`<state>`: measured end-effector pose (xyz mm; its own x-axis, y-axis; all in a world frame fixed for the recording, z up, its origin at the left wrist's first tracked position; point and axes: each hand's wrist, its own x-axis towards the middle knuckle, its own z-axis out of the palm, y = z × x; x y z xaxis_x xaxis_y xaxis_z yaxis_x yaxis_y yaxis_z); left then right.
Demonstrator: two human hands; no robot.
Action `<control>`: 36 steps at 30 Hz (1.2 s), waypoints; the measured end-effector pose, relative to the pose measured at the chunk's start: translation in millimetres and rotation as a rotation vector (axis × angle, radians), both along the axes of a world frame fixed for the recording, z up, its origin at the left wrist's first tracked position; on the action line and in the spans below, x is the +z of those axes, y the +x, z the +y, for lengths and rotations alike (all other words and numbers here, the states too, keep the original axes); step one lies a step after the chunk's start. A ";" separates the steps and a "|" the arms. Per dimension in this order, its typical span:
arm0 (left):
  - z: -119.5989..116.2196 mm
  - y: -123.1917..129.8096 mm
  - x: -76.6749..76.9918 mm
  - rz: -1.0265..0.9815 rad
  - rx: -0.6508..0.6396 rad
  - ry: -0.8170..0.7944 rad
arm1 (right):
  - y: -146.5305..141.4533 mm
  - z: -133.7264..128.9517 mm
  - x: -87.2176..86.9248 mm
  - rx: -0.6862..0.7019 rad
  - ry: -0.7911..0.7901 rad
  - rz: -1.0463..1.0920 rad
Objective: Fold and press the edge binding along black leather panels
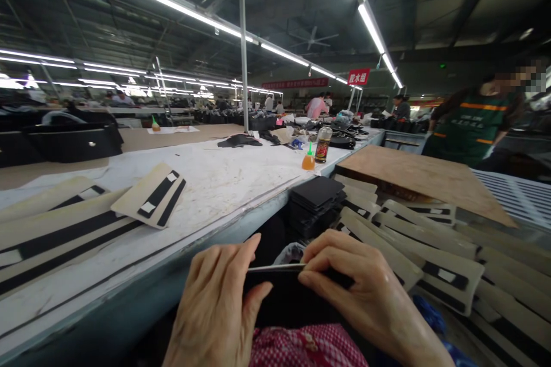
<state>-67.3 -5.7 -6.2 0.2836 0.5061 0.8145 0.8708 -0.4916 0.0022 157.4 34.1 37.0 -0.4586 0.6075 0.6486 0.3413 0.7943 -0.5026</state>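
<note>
Nearest is red checked cloth [305, 347], cut off by the bottom edge. Just above it the two hands hold up a thin panel [286, 304], dark on the near face with a pale upper edge. The right hand [361, 275] pinches that edge between thumb and bent fingers. The left hand [219, 298] is half open at the other end, fingers stretched along the far side and thumb on the near side, well parted; whether it grips or merely steadies, I cannot tell. The panel's lower part melts into shadow, and both ends are covered by the hands.

Behind the panel, clear plastic [290, 253] is mostly hidden. Something blue [430, 315], hard to make out, shows beside the right forearm. To the right lie overlapping beige pieces [447, 275] with black strips, some cut off by the frame; a black stack [316, 198] sits next to them. More strips-and-beige pieces [150, 195] lie on the white-covered table [224, 166] at left.

Farther along stand an orange bottle [308, 161] and a dark bottle [323, 146], then a brown board [426, 175] to the right. Beyond it is a person in a green apron [471, 123], face blurred. The distant workers are too small to make out.
</note>
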 end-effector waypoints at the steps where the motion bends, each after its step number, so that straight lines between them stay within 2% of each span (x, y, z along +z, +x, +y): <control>1: 0.3 1.6 -0.3 -0.004 -0.007 -0.018 | 0.9 -0.3 0.6 0.004 -0.003 -0.008; 5: -1.7 2.5 -0.1 -0.123 -0.089 -0.146 | 5.0 0.2 3.9 0.065 -0.049 -0.022; 10: -2.5 5.0 6.0 -0.401 -0.318 -0.325 | 6.3 2.8 6.6 0.115 -0.116 -0.042; 13: -0.8 8.2 11.0 -0.550 -0.368 -0.444 | 6.1 4.3 5.1 0.117 -0.136 -0.059; 17: -1.3 13.4 15.6 -0.735 -0.289 -0.558 | 6.7 5.4 3.3 0.109 -0.126 -0.078; 20: -3.0 13.2 15.7 -0.748 -0.252 -0.586 | 7.7 5.1 4.4 0.100 -0.099 -0.071; 27: -3.5 -7.5 3.8 -0.635 -0.206 -0.440 | 6.7 5.2 3.7 0.049 -0.019 0.006; 31: -8.2 -4.7 1.3 -0.764 -0.146 -0.458 | 3.7 6.8 0.0 -0.025 0.084 0.002; 36: -7.9 7.3 2.9 -0.836 -0.129 -0.363 | 3.4 7.3 0.5 -0.057 0.158 0.002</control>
<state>-60.0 -13.6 -3.3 -0.2539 0.7759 0.5775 0.4553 -0.4309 0.7791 160.8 41.4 37.5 -0.4249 0.5232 0.7387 0.3876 0.8426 -0.3738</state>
